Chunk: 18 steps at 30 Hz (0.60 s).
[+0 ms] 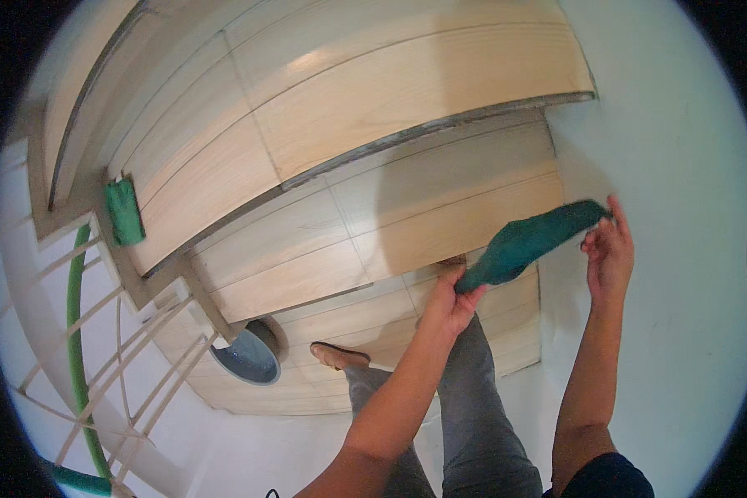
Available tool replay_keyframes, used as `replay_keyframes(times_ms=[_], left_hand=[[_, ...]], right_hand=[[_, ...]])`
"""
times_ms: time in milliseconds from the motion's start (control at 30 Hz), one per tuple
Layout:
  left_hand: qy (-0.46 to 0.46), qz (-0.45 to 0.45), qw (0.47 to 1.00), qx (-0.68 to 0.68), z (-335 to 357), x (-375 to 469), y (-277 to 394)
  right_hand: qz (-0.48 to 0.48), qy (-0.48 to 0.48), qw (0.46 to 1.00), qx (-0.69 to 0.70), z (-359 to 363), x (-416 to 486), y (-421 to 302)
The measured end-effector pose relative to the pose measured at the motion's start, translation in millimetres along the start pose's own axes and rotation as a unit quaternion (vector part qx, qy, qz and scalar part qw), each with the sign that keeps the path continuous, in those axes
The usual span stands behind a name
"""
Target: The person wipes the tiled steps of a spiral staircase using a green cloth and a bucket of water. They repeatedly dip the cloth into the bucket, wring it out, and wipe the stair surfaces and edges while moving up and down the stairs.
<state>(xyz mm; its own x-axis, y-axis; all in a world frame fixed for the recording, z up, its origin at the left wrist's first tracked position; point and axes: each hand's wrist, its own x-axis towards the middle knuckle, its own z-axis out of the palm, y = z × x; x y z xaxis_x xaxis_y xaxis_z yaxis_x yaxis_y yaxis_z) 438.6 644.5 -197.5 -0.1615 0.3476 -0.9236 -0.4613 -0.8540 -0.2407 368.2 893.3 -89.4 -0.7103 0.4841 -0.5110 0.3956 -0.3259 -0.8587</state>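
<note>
A dark green cloth (532,243) stretches between my two hands above the lower stair steps. My left hand (451,302) grips its near, bunched end between thumb and fingers. At the far end, beside the wall, my right hand (611,255) has the cloth's tip at its fingers, with one finger pointing up. The cloth is gathered narrow at both ends and wider in the middle. Below it are the light wood-look stair treads (448,218), and my sandalled foot (339,356) rests on the floor level beneath.
A grey basin (252,358) stands by the stair's left edge; its inside looks wet. On a higher step lies a green folded item (124,211). A metal railing (155,361) with a green handrail (76,311) runs along the left, and a pale wall (666,187) rises at right.
</note>
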Motion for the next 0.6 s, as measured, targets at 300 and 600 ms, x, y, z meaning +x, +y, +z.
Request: replay_keyframes(times_ms=[300, 600], left_hand=[[0.066, 0.674, 0.519, 0.522, 47.9, -27.8, 122.5], [0.078, 0.589, -0.190, 0.781, 84.3, -135.4, 354.7]], right_hand=[[-0.126, -0.011, 0.908, -0.400, -8.7, 119.2, 150.9], [-0.205, 0.156, 0.770, -0.584, 48.1, 162.2, 220.8]])
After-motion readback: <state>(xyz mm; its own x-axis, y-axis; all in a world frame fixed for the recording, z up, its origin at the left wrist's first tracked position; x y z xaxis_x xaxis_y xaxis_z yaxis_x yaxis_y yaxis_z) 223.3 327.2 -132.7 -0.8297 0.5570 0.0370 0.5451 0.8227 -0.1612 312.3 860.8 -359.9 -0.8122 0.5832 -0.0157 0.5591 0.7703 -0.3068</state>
